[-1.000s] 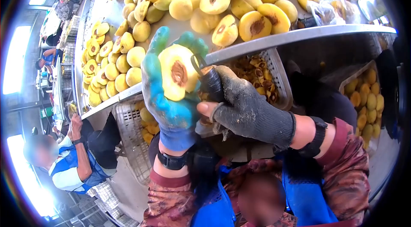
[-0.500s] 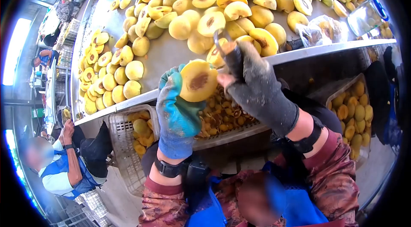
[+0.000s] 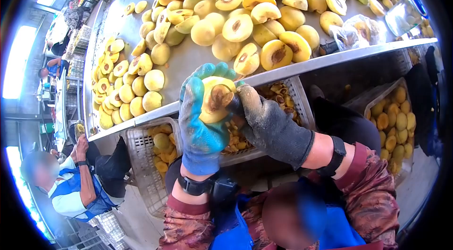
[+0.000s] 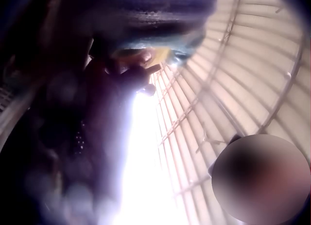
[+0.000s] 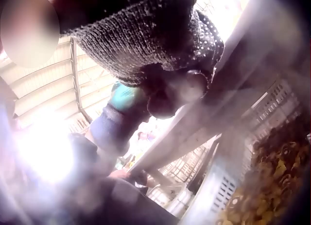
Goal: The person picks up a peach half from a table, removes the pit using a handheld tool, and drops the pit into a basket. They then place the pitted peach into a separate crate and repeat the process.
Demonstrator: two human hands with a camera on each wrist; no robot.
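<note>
Tool (image 3: 235,105): mostly hidden by the right hand (image 3: 276,125)
Fruit half (image 3: 212,114): back hidden by the left hand (image 3: 200,125)
Counter (image 3: 177,68): cut off along the head view's top
Clear bag (image 3: 362,31): contents blurred

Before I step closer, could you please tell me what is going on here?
A person's blue-gloved left hand holds a halved yellow fruit, cut face showing. The dark-gloved right hand grips a black-handled tool by the fruit's brown centre; the tip is hidden. More fruit, much of it halved, lies on the metal table, with a crate of fruit scraps below.
</note>
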